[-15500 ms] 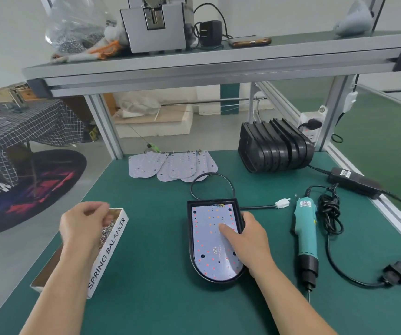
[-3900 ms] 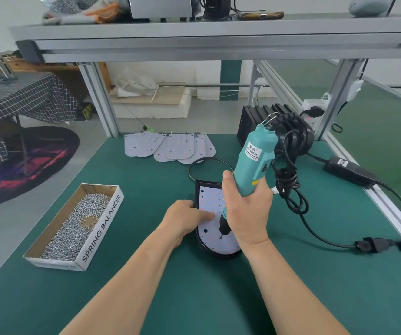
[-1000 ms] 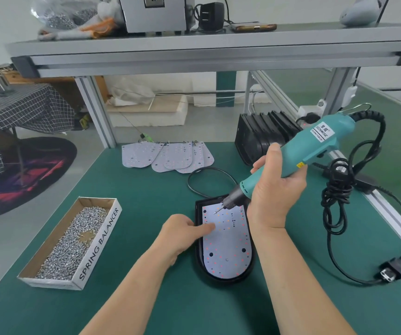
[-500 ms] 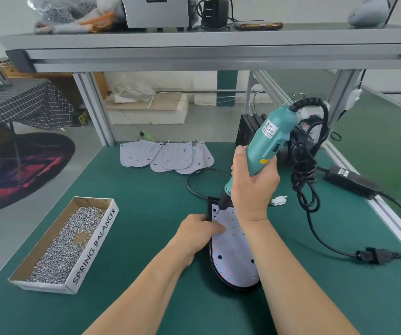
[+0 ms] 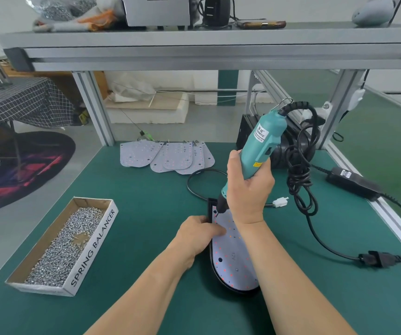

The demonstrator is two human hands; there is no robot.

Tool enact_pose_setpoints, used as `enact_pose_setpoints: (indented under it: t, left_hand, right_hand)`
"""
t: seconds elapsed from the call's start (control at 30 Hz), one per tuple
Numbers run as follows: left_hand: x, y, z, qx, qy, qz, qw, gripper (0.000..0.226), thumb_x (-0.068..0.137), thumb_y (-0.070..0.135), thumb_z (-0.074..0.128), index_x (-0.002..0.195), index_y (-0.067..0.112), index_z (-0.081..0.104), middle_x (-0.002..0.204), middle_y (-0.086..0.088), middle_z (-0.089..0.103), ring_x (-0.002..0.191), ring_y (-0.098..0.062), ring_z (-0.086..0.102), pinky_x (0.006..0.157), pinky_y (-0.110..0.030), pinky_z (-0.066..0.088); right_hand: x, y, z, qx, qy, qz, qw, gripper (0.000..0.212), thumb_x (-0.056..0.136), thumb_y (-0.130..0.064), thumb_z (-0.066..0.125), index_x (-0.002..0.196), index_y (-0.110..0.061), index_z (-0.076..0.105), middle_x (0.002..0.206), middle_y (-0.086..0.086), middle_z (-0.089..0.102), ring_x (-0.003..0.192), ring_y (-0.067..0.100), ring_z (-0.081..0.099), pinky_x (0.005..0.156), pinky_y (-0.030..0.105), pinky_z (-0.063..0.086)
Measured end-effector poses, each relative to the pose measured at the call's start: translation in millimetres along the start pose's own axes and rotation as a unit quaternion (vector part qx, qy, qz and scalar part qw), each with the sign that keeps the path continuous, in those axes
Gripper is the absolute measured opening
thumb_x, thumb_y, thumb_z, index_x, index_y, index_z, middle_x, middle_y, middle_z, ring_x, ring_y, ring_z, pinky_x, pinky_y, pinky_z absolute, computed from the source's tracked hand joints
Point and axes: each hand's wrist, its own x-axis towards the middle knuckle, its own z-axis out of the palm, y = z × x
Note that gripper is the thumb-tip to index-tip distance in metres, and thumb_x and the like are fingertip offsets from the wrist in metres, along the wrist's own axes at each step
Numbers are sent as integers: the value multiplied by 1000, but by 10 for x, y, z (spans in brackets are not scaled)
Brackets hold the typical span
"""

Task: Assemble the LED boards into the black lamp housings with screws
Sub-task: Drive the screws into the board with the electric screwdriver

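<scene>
Screwdriver (image 5: 262,146) tip lowered onto LED board (image 5: 233,257); right hand (image 5: 247,197) grips it, left hand (image 5: 198,234) pinches housing (image 5: 236,291) rim.

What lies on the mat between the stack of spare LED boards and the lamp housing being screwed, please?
In the head view, a loop of black cable lies there, on the green mat.

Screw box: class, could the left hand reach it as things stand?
Probably yes: only bare mat lies between the left hand and the open screw box, though it now holds the lamp housing.
</scene>
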Motion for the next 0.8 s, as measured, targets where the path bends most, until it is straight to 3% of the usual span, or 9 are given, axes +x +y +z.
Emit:
enact_pose_setpoints:
  t: [0.1, 0.2, 0.33, 0.5, 0.63, 0.8]
  left_hand:
    - [4, -20, 11, -3, 7, 1, 1000, 33, 58, 25, 69, 87, 15, 78, 89, 0, 79, 94, -24, 75, 98, -44, 55]
    - [10, -37, 24, -4, 18, -1, 1000, 31, 56, 26, 69, 85, 16, 77, 89, 0, 79, 95, -25, 74, 98, -45, 55]
    - [4, -45, 27, -6, 21, 2, 1000, 29, 56, 26, 70, 82, 15, 76, 89, -1, 79, 95, -27, 74, 98, -47, 55]
    - [-2, -24, 3, 1, 9, 8, 1000, 32, 58, 27, 70, 87, 15, 77, 90, 0, 79, 95, -25, 74, 99, -46, 54]
    - [14, -30, -10, 4, 4, 14, 1000, 41, 57, 27, 70, 94, 9, 77, 93, -3, 79, 97, -27, 74, 99, -46, 55]
    - [15, -70, -22, 8, 2, 26, 1000, 44, 58, 26, 69, 95, 4, 75, 91, -6, 79, 96, -30, 74, 96, -47, 56]
  right_hand:
    - [-14, 22, 18, 0, -21, 14, 1000, 28, 83, -41, 64, 78, -18, 50, 59, -2, 57, 53, 24, 55, 53, 35, 48]
    - [-14, 35, 35, -12, -46, 26, 999, 27, 81, -44, 63, 75, -24, 45, 56, -15, 53, 50, 10, 49, 53, 24, 42]
    - [1, 33, 34, -18, -45, 38, 998, 27, 82, -37, 66, 75, -24, 44, 56, -20, 54, 49, 5, 48, 53, 17, 40]
    - [-28, -109, -44, 1, -64, 40, 997, 33, 83, -45, 64, 86, -14, 55, 65, -1, 62, 60, 23, 60, 60, 37, 51]
    - [244, -297, -292, 30, 6, 33, 999, 21, 88, -44, 66, 92, -27, 55, 69, 2, 64, 60, 22, 62, 59, 34, 52]
    - [566, -16, -1072, -171, 28, 112, 978, 35, 91, -45, 63, 110, -22, 44, 92, 4, 65, 79, 32, 67, 70, 43, 55]
